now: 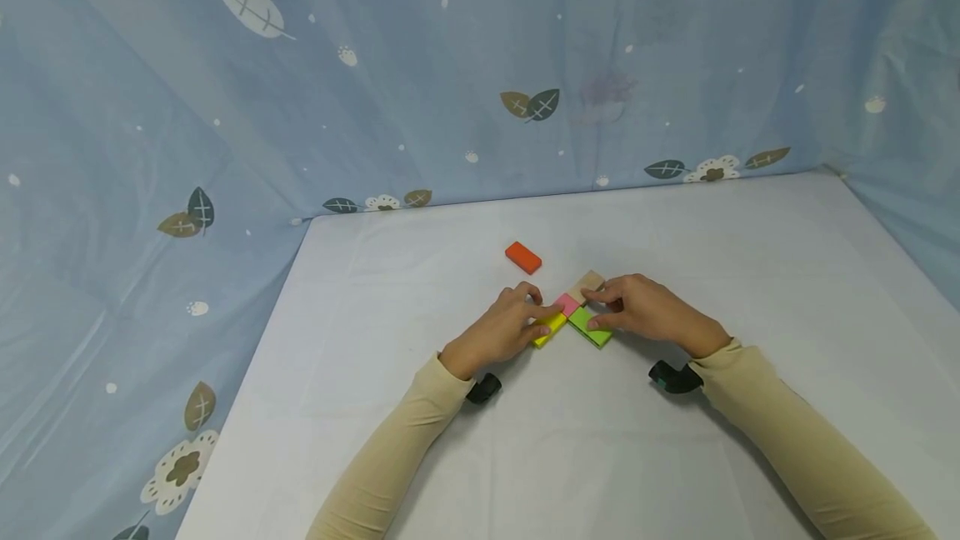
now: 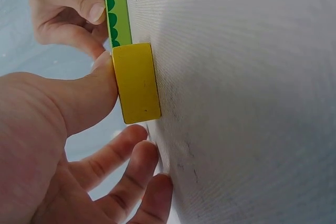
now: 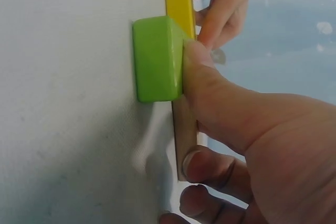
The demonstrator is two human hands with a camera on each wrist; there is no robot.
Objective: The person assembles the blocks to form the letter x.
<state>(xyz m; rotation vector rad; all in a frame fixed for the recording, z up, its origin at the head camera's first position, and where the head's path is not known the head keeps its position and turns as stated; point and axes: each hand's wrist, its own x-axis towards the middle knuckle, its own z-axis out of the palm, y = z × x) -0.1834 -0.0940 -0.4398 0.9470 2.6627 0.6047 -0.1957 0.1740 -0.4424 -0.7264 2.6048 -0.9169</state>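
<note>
Four flat blocks meet in a cross on the white table: a yellow block [image 1: 551,330], a small pink block [image 1: 567,303], a green block [image 1: 588,328] and a plain wooden block [image 1: 587,284]. The left hand [image 1: 504,328] rests its thumb on the yellow block, while its index finger touches the pink one. The right hand [image 1: 651,307] presses its thumb on top of the green block, with a fingertip at the wooden block's side. In the left wrist view, the green block [image 2: 121,11] shows a dark scalloped pattern on one edge. The remaining left fingers spread close over the tabletop.
An orange-red block [image 1: 523,257] lies by itself beyond the left hand. White cloth [image 1: 405,290] covers the table, and a blue patterned curtain [image 1: 420,82] hangs behind and to both sides. A dark wrist camera [image 1: 675,377] sits under the right sleeve.
</note>
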